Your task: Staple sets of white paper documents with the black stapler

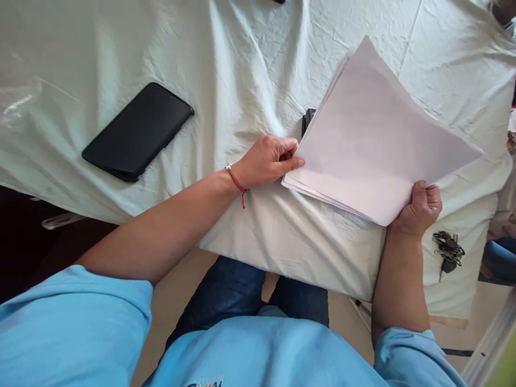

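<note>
Papers (pixel 371 129) in left grip (pixel 268 161), right grip (pixel 418 209) — cropped lettering (pixel 207 384)

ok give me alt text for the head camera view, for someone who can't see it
A person's left hand and right hand grip opposite sides of a stack of white paper over a pale cloth. A black device lies to the left, keys to the right, and a dark object shows partly beneath the paper.

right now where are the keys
In the head view, the keys lie on the pale cloth toward the right, just right of the right hand's wrist.
</note>
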The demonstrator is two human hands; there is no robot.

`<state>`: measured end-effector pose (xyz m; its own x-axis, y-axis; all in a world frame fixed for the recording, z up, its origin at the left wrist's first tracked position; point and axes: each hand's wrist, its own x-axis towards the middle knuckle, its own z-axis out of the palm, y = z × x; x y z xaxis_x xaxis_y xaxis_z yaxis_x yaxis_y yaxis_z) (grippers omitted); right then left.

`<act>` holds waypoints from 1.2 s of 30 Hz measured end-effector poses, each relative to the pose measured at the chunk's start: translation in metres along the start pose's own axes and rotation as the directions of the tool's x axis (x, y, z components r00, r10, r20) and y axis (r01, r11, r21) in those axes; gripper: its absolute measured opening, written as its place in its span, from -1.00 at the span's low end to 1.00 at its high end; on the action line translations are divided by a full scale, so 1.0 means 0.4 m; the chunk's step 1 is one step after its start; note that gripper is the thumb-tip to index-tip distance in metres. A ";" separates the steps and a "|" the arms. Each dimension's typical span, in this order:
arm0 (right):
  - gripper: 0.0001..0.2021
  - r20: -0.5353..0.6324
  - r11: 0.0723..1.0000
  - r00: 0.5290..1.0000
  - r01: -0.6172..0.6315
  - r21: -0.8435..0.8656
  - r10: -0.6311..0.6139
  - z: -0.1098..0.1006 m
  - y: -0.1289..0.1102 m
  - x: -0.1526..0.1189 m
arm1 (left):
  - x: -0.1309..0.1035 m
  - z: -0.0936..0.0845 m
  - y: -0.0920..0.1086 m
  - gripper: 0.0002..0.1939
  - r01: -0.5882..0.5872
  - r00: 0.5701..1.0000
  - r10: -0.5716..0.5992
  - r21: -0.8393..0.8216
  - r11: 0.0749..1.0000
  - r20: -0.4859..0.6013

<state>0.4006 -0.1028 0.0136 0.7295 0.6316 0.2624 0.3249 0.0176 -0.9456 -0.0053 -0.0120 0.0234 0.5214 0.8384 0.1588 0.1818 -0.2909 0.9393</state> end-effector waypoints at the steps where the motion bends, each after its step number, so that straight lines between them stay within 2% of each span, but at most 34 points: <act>1: -0.49 -0.003 1.000 1.000 -0.002 -0.014 0.002 0.003 -0.001 -0.003 | 0.000 -0.001 0.000 -0.41 -0.008 1.000 0.009 0.018 1.000 -0.022; 4: -0.40 0.002 0.998 1.000 0.006 -0.066 -0.006 0.005 0.000 -0.006 | 0.001 -0.001 -0.001 -0.27 -0.014 0.998 0.016 0.037 0.999 -0.056; 6: -0.33 0.004 0.995 1.000 0.016 -0.097 -0.015 0.002 0.005 -0.003 | 0.001 -0.002 0.000 -0.22 -0.006 0.999 0.006 0.012 1.000 -0.039; 9: -0.27 -0.011 0.994 1.000 0.023 -0.105 -0.024 -0.005 0.016 0.005 | 0.002 -0.004 0.004 -0.29 0.013 0.999 -0.012 -0.028 1.000 0.039; 12: -0.31 0.005 0.997 0.998 0.060 -0.049 -0.060 -0.009 0.028 0.010 | 0.001 -0.004 0.006 -0.39 0.014 0.998 -0.014 -0.006 1.000 0.054; 16: -0.36 0.014 0.994 0.996 0.088 -0.058 -0.087 -0.010 0.037 0.015 | 0.001 0.003 0.003 -0.38 0.011 1.000 -0.011 -0.003 1.000 -0.006; 19: -0.40 -0.007 0.996 0.998 0.067 -0.065 -0.068 -0.009 0.040 0.018 | 0.003 0.007 -0.001 -0.37 0.017 1.000 -0.017 -0.040 0.999 -0.004; 24: -0.52 -0.034 0.996 0.997 0.066 0.059 -0.064 -0.005 0.045 0.021 | 0.006 0.006 -0.007 -0.56 0.026 0.999 -0.025 -0.038 0.999 0.041; 28: -0.50 -0.029 0.994 0.996 0.083 0.073 -0.081 -0.005 0.050 0.024 | 0.005 0.006 -0.010 -0.41 0.016 1.000 -0.016 -0.008 1.000 -0.002; 31: -0.50 -0.043 0.996 0.997 0.071 0.055 -0.069 -0.005 0.047 0.025 | 0.006 0.006 -0.008 -0.33 0.008 1.000 -0.008 -0.043 0.999 0.007; 36: -0.58 -0.068 1.000 0.997 0.025 -0.004 -0.025 0.005 0.033 0.022 | 0.008 0.003 -0.002 -0.52 0.018 0.997 -0.014 -0.052 0.999 0.077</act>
<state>0.4102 -0.0954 0.0032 0.7603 0.5770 0.2983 0.3451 0.0302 -0.9381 -0.0028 -0.0095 0.0228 0.5814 0.8044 0.1220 0.1477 -0.2518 0.9564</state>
